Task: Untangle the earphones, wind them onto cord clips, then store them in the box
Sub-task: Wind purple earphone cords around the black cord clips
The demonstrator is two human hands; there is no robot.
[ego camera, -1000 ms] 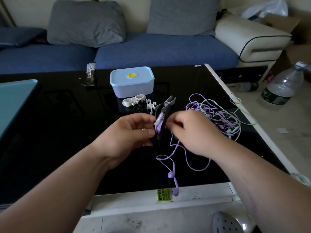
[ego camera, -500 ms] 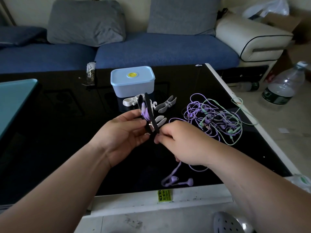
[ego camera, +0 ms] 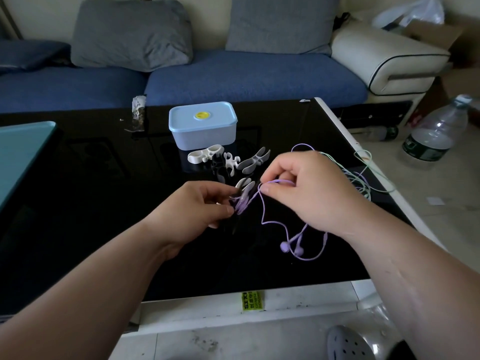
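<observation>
Purple cord (ego camera: 262, 211), pinched in the right grip (ego camera: 306, 193) at 3 o'clock of the clip (ego camera: 231, 223) the left grip (ego camera: 192, 211) clasps, may unwind if slackened.

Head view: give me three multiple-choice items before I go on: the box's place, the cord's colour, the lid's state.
1. Where does the box stand? A on the sofa; B on the table, behind the loose white clips; C on the floor.
2. What colour is the cord running from the dark clip in the left hand to the right hand? A green; B white; C purple.
3. How is the box's lid? A on the box; B beside it; C upside down.
B: it sits on the black top beyond the clips. C: that strand is purple. A: the lid covers the box.
</observation>
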